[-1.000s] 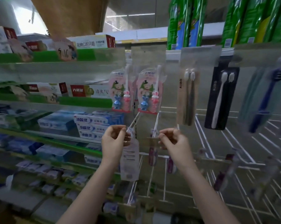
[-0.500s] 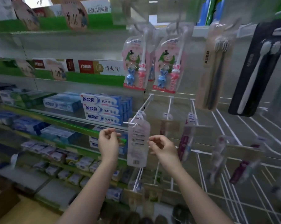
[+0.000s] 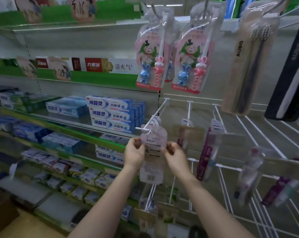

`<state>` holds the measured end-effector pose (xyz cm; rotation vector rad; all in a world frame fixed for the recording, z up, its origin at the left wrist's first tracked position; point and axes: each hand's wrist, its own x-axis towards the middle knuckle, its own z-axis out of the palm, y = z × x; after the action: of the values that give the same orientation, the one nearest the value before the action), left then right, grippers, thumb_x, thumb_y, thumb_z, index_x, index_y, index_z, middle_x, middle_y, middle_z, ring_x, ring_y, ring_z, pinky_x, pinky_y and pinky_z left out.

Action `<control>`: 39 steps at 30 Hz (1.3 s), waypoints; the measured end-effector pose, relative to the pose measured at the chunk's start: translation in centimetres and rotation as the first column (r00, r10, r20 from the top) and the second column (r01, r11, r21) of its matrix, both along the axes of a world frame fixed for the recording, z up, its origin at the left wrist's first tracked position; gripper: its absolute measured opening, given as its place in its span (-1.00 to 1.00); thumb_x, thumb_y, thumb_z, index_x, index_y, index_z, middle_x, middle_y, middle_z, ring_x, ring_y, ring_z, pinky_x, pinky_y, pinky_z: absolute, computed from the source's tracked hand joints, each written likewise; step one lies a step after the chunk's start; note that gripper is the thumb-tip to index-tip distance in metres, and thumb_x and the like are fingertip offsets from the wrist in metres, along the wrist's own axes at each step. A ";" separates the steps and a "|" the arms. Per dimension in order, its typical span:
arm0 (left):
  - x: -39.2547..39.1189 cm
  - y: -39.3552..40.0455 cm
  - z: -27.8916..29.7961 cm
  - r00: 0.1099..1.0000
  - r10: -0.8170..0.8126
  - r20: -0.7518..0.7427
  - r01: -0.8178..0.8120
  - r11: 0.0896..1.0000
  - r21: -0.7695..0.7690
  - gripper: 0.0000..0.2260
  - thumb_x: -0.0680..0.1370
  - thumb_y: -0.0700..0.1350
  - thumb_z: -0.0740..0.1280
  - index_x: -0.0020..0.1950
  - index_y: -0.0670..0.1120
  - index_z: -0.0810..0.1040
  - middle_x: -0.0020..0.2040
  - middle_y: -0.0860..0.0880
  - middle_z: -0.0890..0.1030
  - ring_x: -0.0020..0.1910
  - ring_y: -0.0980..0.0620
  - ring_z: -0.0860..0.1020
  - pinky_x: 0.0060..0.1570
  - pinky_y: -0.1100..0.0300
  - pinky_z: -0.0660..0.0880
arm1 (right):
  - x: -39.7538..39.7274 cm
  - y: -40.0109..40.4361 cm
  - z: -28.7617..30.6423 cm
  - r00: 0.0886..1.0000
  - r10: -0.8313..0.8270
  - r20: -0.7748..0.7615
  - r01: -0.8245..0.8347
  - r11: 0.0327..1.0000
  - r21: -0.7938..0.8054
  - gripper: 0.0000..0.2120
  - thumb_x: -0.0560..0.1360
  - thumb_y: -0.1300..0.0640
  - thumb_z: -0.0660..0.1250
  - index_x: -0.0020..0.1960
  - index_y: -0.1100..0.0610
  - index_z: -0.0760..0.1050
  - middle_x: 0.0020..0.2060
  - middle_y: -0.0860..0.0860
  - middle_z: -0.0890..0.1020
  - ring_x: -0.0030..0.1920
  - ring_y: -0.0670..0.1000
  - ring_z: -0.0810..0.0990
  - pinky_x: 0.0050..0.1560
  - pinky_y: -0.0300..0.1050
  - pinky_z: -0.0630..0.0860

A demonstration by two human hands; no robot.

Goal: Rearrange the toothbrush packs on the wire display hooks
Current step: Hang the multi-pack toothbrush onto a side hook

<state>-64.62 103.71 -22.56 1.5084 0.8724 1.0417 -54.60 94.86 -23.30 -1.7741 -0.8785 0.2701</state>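
Left hand point(image 3: 134, 154): bare; no glove, ring or watch visible.
Right hand point(image 3: 175, 156): bare; no glove, ring or wristband visible.
Forearms: both uncovered from wrist to bottom frame edge; no sleeve or cuff in view.
Fingernails: too blurred to tell.
Markings: none discernible on either arm.

Soft, dim store light; blurred, warped edges.

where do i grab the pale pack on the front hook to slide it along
Pinch the pack by its two side edges just below the hang hole, left hand from the left, right hand from the right. It hangs flat, facing you, with the hook through its top.
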 end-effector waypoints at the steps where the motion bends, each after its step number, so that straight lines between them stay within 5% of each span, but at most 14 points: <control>1: -0.1 0.0 -0.1 1.000 0.002 0.004 -0.002 1.000 0.021 -0.91 0.55 -0.24 0.30 0.00 -0.10 0.45 -0.11 0.02 0.55 -0.02 -0.02 0.54 0.05 0.06 0.53 | 0.1 0.1 -0.1 1.000 0.006 0.006 -0.006 1.000 0.008 -0.91 0.53 0.06 0.31 0.03 -0.02 0.49 0.00 0.00 0.66 0.05 0.02 0.60 0.18 0.08 0.50; 20: -3.1 -2.3 0.2 1.000 0.001 0.029 -0.001 1.000 0.013 -0.89 0.53 -0.25 0.31 -0.06 -0.07 0.43 -0.06 -0.11 0.58 -0.02 -0.08 0.57 0.04 -0.01 0.56 | -1.7 -3.9 1.1 0.959 0.272 0.080 -0.280 0.954 0.108 -0.87 0.59 0.15 0.23 0.05 -0.05 0.50 -0.03 -0.23 0.62 0.03 -0.31 0.54 -0.07 -0.49 0.45; 27: -4.7 -3.9 -0.2 0.997 0.045 0.065 -0.044 0.999 -0.016 -0.77 0.49 -0.23 0.38 0.05 -0.15 0.38 -0.09 -0.02 0.50 -0.12 0.08 0.51 -0.23 0.37 0.41 | -3.3 -4.9 0.8 0.971 0.224 0.088 -0.233 0.966 0.111 -0.90 0.57 0.10 0.26 0.01 -0.09 0.50 -0.07 -0.24 0.61 -0.01 -0.29 0.54 -0.10 -0.39 0.44; 35: -6.2 -6.4 0.8 0.998 -0.040 0.054 0.038 0.998 0.041 -0.88 0.58 -0.11 0.26 0.06 -0.09 0.35 0.00 -0.03 0.51 0.01 -0.01 0.53 -0.04 0.21 0.53 | -5.5 -7.0 3.2 0.944 0.322 0.069 -0.328 0.937 0.117 -0.93 0.54 0.00 0.28 -0.01 -0.16 0.51 -0.05 -0.21 0.64 0.02 -0.22 0.59 -0.03 -0.28 0.53; 39: -7.1 -9.4 1.9 0.975 -0.149 0.166 0.154 0.988 -0.016 -0.40 0.42 0.29 0.32 0.22 -0.09 0.23 0.12 -0.04 0.50 0.09 0.06 0.54 0.06 0.18 0.53 | -7.1 -7.8 5.6 0.915 0.402 0.045 -0.404 0.901 0.161 -0.90 0.50 0.04 0.33 -0.01 0.01 0.57 -0.12 -0.07 0.68 -0.09 -0.16 0.64 -0.13 -0.32 0.52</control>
<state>-71.70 94.29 -20.63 1.4195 0.6440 1.0201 -61.65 87.10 -17.71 -1.4274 -1.2399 0.4417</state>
